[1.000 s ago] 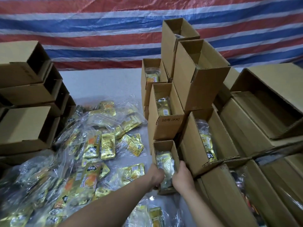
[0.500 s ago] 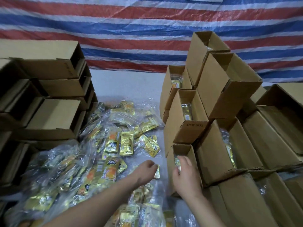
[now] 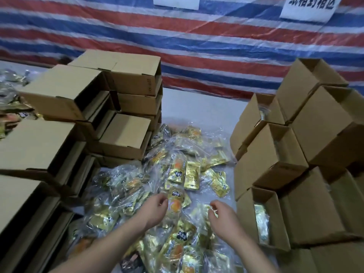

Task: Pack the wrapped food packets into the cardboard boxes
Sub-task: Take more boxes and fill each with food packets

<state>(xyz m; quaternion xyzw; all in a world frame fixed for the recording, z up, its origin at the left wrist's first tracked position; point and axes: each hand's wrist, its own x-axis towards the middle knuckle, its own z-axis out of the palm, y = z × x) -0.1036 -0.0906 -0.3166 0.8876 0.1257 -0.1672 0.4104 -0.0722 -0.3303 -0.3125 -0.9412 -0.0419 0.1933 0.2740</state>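
A heap of clear-wrapped food packets [image 3: 183, 174], gold and orange, covers the table between two stacks of cardboard boxes. My left hand [image 3: 155, 210] reaches into the heap, its curled fingers pinching the edge of an orange-and-gold wrapped packet [image 3: 175, 203]. My right hand [image 3: 222, 216] hovers just right of it over the clear wrap, fingers loosely curled, holding nothing I can make out. Right of that hand stands an open box [image 3: 275, 223] with a packet [image 3: 261, 221] inside.
Open-topped boxes [image 3: 275, 162] are stacked at the right, some with packets in them. Boxes lying on their sides [image 3: 65, 91] are piled high at the left. A striped tarp [image 3: 197, 46] hangs behind. More packets [image 3: 11, 107] lie far left.
My right hand has left the near open box and come over the heap. My left hand has moved to the orange packet. The view has swung left.
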